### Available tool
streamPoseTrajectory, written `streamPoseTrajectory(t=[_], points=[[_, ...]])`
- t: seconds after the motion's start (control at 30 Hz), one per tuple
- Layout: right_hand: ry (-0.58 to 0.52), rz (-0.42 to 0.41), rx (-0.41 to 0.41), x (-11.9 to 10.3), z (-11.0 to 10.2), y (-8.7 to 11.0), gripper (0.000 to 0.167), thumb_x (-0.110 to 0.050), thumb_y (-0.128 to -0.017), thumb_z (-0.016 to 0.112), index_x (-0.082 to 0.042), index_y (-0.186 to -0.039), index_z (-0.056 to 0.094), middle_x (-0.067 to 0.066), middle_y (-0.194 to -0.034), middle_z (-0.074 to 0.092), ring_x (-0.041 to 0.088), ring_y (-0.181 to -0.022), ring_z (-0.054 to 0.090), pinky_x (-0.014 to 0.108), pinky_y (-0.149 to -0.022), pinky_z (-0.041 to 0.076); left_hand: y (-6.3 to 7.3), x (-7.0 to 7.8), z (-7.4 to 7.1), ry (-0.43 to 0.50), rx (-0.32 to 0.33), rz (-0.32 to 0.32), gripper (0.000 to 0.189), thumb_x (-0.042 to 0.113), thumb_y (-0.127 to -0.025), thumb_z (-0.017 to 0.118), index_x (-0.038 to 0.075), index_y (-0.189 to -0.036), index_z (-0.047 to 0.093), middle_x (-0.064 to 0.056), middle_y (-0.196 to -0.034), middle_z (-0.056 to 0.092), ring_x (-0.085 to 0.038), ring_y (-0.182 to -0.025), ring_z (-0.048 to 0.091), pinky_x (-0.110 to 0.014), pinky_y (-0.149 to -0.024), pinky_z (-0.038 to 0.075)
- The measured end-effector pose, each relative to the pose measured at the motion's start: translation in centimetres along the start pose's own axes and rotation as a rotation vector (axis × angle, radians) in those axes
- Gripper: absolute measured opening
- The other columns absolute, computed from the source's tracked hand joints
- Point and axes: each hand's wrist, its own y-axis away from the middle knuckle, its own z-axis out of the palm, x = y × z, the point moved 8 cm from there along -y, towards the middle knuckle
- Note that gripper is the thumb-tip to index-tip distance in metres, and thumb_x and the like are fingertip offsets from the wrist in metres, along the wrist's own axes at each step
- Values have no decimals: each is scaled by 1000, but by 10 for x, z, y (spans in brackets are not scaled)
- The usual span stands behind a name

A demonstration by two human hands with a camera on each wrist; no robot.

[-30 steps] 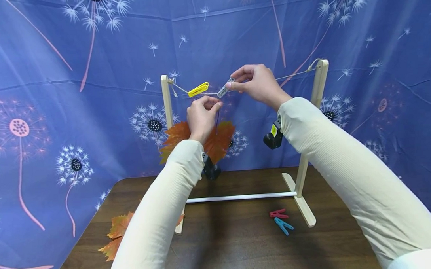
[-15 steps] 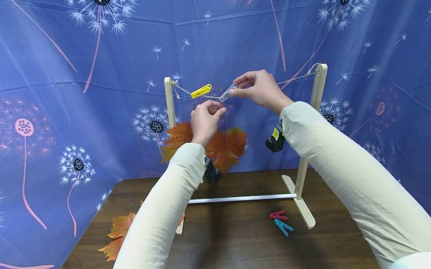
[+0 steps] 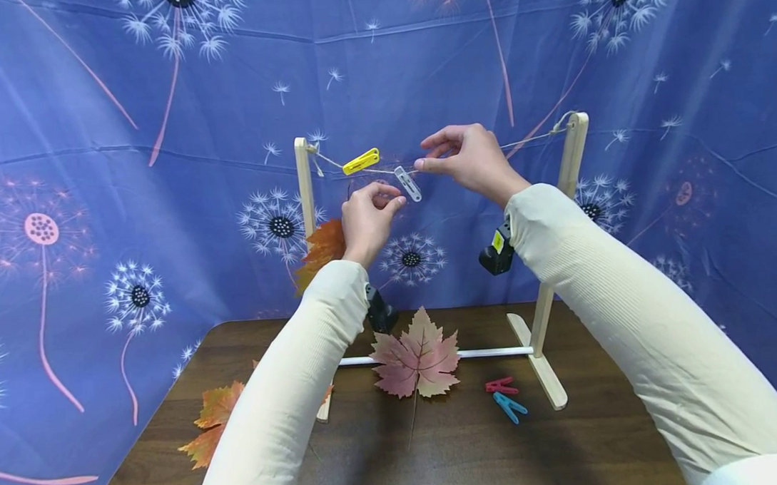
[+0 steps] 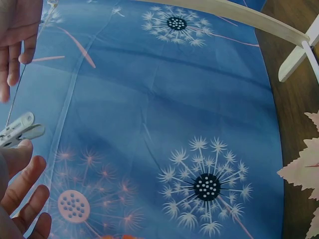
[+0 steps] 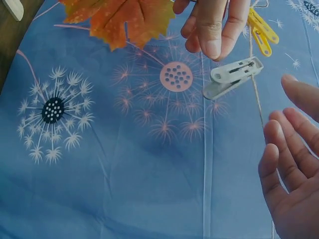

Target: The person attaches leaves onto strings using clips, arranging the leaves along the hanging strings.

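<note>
A grey clothespin (image 3: 408, 184) sits on the string (image 3: 527, 136), its handle end tilted down. My right hand (image 3: 468, 158) is just right of it, fingers relaxed and apart from it. The left hand (image 3: 368, 218) is on the other side with loosely bent fingers; in the right wrist view its fingertips come close to the clothespin and nothing shows between them. A maple leaf (image 3: 419, 355), pale pinkish side showing, overlaps the white rod below, stem toward me. An orange leaf (image 3: 324, 248) hangs under a yellow clothespin (image 3: 361, 161), partly hidden behind my left hand.
Wooden posts (image 3: 573, 157) hold the string at both ends, joined low down by the white rod (image 3: 495, 352). A red clothespin (image 3: 501, 386) and a blue one (image 3: 510, 407) lie on the brown table (image 3: 460, 454). Another orange leaf (image 3: 216, 423) lies at left, partly under my sleeve.
My right hand has let go of the grey clothespin, which has swung handle-down. The leaf below it has dropped from string height to low over the table and turned its pale side up.
</note>
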Motion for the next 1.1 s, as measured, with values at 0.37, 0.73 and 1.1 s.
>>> streamPoseTrajectory(t=[0.37,0.73,1.1], points=[[-27,16,-42,10,8,7,35,-40,-97,70,-8,-112,74,4,-100,73,21,-95,67,38,-86,48,11,-18,1,33,-32,-29,16,23,-94,76,12,-106,78,-7,-89,77,-21,-80,69,-35,-73,50],[-6,50,-135,21,23,12,43,-44,-102,60,-5,-113,73,9,-108,71,23,-97,64,39,-83,48,41,-38,12,-7,-153,55,15,22,-96,73,11,-106,78,-5,-87,75,-21,-76,66,-34,-65,51],[-22,107,-192,35,41,16,47,-46,-105,52,-7,-127,66,12,-120,68,23,-106,64,36,-84,54,96,-73,43,-62,-374,124,9,19,-95,74,13,-100,77,3,-85,75,-19,-81,68,-35,-71,52]])
